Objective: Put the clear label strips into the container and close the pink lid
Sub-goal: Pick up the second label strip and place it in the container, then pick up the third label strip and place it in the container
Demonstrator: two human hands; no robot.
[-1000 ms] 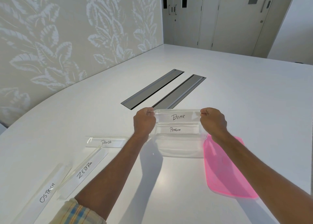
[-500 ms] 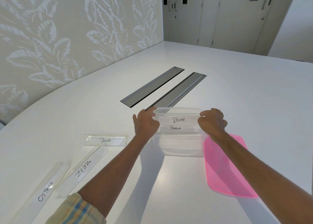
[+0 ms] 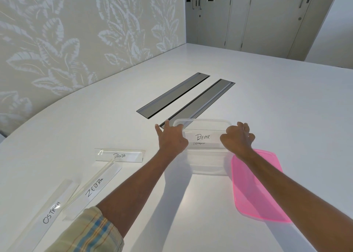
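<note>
The BEAR strip [image 3: 202,137] is seen in the container [image 3: 208,167], between both hands. The left hand [image 3: 172,139] is spread open. The right hand [image 3: 237,139] is curled at the strip's end; whether it is held cannot be told. The pink lid [image 3: 254,200] is laid beside the right wrist.

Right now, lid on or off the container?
Off. The lid lies flat on the table, right of the open-topped container.

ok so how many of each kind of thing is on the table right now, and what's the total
clear label strips: 5 (BEAR, PENGUIN half hidden behind it, PANDA, ZEBRA, OSTRICH)
clear container: 1
pink lid: 1
total: 7
</note>
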